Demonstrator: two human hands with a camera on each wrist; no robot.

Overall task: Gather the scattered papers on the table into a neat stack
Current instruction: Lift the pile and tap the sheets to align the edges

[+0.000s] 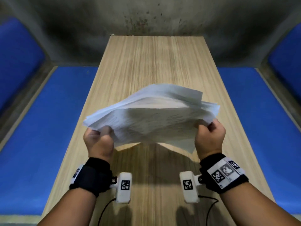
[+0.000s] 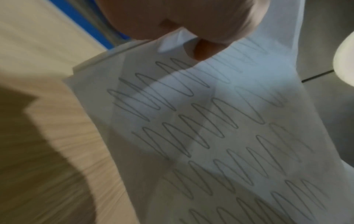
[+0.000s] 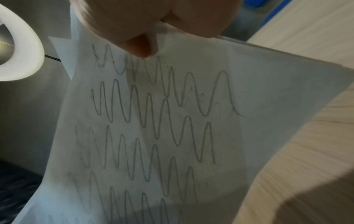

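Observation:
A loose bundle of white papers [image 1: 151, 118] with pencil scribbles hangs in the air above the middle of the wooden table [image 1: 154, 62], its sheets fanned and uneven. My left hand [image 1: 99, 136] grips the bundle's near left corner, and my right hand [image 1: 210, 134] grips its near right corner. In the left wrist view the fingers [image 2: 184, 19] pinch the scribbled papers [image 2: 201, 128] from above. The right wrist view shows the fingers [image 3: 145, 25] pinching the papers [image 3: 153, 128] the same way. No sheet shows lying on the tabletop.
The long narrow table runs away from me to a grey stained wall [image 1: 146, 13]. Blue floor [image 1: 48, 128] lies on both sides of the table. Wrist cameras [image 1: 123, 186] and their cables hang below my forearms over the near table end.

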